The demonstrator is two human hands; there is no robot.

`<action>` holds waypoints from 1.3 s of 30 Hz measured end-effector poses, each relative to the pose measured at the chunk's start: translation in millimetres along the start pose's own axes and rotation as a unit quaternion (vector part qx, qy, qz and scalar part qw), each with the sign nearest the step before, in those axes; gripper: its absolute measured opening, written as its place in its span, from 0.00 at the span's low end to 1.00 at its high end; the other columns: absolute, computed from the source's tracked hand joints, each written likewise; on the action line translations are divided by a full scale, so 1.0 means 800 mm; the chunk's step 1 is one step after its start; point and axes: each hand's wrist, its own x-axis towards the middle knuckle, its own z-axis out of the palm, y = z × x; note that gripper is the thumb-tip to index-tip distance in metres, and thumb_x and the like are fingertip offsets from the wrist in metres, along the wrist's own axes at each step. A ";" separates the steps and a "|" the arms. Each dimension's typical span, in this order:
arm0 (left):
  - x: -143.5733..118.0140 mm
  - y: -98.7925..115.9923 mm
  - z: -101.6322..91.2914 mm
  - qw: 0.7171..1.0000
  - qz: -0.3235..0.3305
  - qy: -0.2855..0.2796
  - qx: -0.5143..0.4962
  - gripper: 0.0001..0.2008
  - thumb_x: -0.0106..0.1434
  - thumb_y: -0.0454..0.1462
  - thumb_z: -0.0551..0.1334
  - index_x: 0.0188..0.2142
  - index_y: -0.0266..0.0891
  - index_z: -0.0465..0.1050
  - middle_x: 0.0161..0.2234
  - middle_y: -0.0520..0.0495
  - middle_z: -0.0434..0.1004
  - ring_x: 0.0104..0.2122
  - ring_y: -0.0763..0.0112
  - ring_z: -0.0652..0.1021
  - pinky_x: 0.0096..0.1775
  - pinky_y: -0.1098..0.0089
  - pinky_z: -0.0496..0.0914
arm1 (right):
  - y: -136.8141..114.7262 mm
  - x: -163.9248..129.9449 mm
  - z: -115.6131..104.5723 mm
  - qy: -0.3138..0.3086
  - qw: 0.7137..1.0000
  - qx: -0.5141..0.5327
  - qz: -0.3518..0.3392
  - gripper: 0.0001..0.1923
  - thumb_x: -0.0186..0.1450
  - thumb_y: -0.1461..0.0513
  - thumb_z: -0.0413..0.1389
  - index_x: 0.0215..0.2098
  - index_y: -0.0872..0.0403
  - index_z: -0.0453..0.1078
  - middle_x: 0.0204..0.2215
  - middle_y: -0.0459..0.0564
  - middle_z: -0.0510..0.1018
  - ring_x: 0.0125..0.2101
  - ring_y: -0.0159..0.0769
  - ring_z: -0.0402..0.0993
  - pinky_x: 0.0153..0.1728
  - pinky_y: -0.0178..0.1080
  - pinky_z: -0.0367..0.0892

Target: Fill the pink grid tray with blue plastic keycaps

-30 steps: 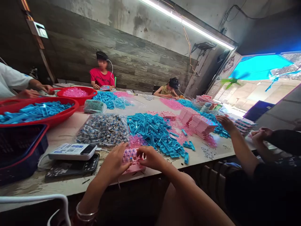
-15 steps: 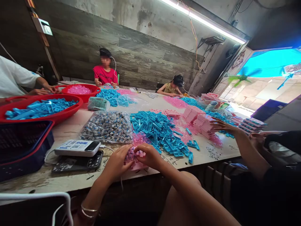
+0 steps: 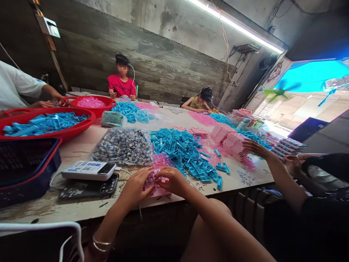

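At the table's front edge lies a pink plastic block (image 3: 161,191), with small clear pink-purple pieces on its top. My left hand (image 3: 137,185) is closed around its left side, thumb at the front and fingers along the far side. Bent over the right part of the block, my right hand (image 3: 173,181) has its fingers pinched down among the small pieces; its fingertips are partly hidden. Just behind the hands are a heap of clear pink pieces (image 3: 161,160) and a large pile of blue plastic parts (image 3: 178,145).
A clear bag of small metallic parts (image 3: 124,147) lies behind my left hand, near a white device (image 3: 88,171). Red baskets (image 3: 91,125) stand left, above a dark blue basket (image 3: 29,178). Stacked pink blocks (image 3: 234,143) and a co-worker's hand (image 3: 256,148) are right; other people sit around.
My hands stay at the pink block with only slight finger movement. The view has shifted slightly; the co-worker's hand at right remains by the stacked pink blocks.
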 end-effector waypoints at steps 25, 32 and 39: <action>0.001 0.001 -0.002 1.000 -0.012 -0.012 0.001 0.22 0.59 0.39 0.59 0.52 0.37 0.66 0.55 0.41 0.69 0.55 0.57 0.68 0.56 0.54 0.63 | -0.001 0.002 -0.006 0.013 0.999 0.034 -0.012 0.10 0.53 0.71 0.60 0.33 0.54 0.73 0.30 0.47 0.79 0.33 0.33 0.75 0.38 0.33 0.67; 0.001 0.002 -0.002 1.000 -0.009 -0.012 -0.003 0.22 0.59 0.39 0.59 0.53 0.38 0.66 0.55 0.41 0.69 0.55 0.57 0.68 0.56 0.54 0.63 | 0.005 0.001 -0.001 0.015 0.999 0.018 -0.033 0.08 0.55 0.69 0.60 0.33 0.54 0.73 0.31 0.47 0.79 0.35 0.33 0.74 0.40 0.34 0.67; 0.002 0.002 -0.003 0.999 0.001 0.016 -0.028 0.17 0.58 0.38 0.61 0.48 0.42 0.70 0.53 0.43 0.70 0.53 0.58 0.69 0.55 0.54 0.64 | 0.002 0.004 -0.004 0.025 0.995 0.046 -0.083 0.05 0.55 0.69 0.62 0.31 0.55 0.74 0.33 0.48 0.79 0.37 0.34 0.73 0.44 0.36 0.67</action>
